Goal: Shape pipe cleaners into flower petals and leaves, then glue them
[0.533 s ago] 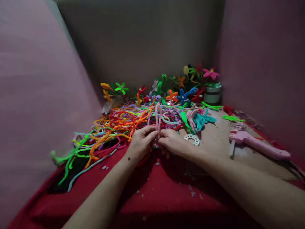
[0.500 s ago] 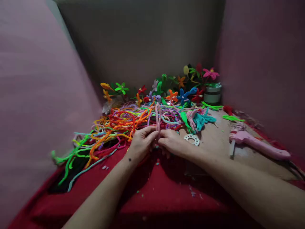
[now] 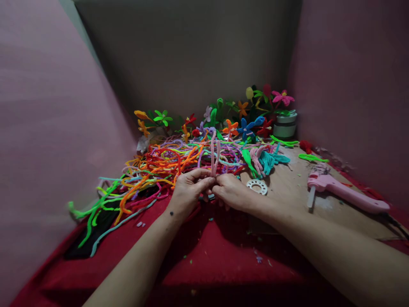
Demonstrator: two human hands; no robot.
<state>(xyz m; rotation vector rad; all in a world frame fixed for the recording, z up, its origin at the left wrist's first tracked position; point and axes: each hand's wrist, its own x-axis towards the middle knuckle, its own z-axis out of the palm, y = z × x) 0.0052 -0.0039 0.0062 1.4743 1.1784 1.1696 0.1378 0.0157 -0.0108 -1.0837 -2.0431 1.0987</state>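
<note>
My left hand and right hand pinch the pink fuzzy stick; if one pinch slips, it might spring loose.

Both hands' fingers pinch an upright pink fuzzy stem above red cloth.

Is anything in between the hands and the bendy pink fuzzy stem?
Nothing that you can see. The left hand and the right hand both have their grip at the pink fuzzy stem's bottom. The colorful pile lies behind, not between.
</note>
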